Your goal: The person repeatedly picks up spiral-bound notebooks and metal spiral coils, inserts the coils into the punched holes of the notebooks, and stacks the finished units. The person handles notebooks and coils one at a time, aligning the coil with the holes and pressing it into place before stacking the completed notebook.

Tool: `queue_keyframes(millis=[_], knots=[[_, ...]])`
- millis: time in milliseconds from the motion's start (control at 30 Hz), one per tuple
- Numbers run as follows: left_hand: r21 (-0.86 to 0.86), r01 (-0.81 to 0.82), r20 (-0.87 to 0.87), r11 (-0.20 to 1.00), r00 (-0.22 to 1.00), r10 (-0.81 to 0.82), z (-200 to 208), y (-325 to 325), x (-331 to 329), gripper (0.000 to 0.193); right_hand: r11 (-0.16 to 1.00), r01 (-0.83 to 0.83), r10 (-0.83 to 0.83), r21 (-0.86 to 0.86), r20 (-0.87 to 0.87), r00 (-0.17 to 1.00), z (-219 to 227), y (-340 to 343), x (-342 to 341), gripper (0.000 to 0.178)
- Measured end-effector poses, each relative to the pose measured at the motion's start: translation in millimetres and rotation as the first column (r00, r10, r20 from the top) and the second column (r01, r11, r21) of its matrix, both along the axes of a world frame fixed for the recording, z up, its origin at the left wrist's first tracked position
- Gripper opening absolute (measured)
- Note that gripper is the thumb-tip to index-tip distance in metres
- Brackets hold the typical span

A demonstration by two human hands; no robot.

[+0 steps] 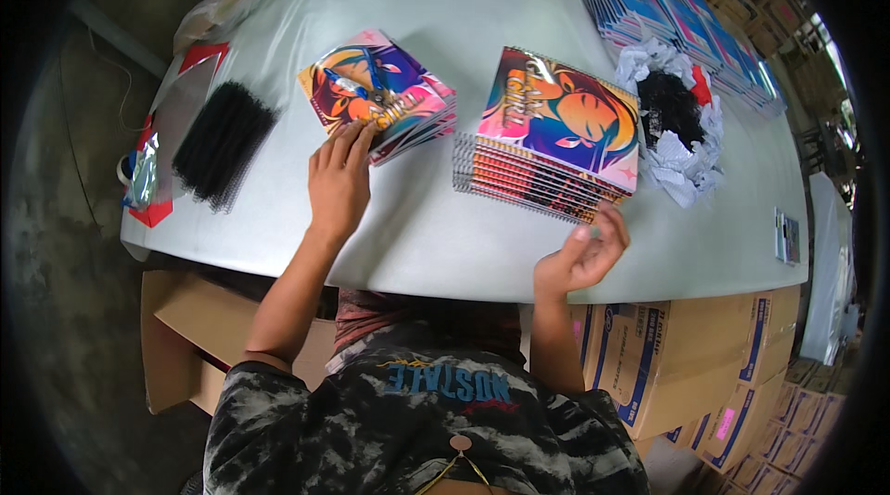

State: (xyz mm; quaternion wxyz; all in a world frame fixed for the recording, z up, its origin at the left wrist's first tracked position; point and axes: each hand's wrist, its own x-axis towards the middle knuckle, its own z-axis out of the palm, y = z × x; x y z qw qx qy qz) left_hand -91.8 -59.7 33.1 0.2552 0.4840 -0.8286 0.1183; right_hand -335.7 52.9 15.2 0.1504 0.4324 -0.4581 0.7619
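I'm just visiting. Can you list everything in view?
Smooth table: one, whitish, centre
Glossy spiral-bound notebooks: two stacks, multicoloured, mid-table
Small slim object: one, blue and dark, on left stack
Wire-like coils: one bundle, black, table's left
Crumpled paper: one heap, white, table's right
Tangled strands: one clump, black, amid paper
Flat booklets: several stacks, blue, upper right
Cardboard boxes: many, brown, below and right
Patterned shirt: one, black-grey, bottom
Left grip: one, bare, touching left stack
Right grip: one, bare, near right stack's corner

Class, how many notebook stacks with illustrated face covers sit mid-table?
2: the left stack, touched by the left hand, and the right stack, near the right hand.
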Motion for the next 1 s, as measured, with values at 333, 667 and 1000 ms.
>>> queue_keyframes(millis=[333, 667, 1000], knots=[[0.004, 0.411, -0.068, 0.912, 0.91, -0.409, 102.6, 4.9, 38.3, 0.017, 0.858, -0.101, 0.35, 0.504, -0.428, 0.833, 81.4, -33.6, 99.6, 0.051], [0.058, 0.172, -0.618, 0.983, 0.78, -0.1, 59.6, 55.2, 71.9, 0.039, 0.754, -0.517, 0.57, 0.406, -0.013, 0.822, 51.7, -39.7, 99.1, 0.026], [0.208, 0.352, -0.727, 0.913, 0.68, -0.097, 33.4, 81.5, 32.8, 0.028, 0.653, -0.513, 0.68, 0.556, -0.133, 0.721, 16.6, -92.8, 139.0, 0.032]])
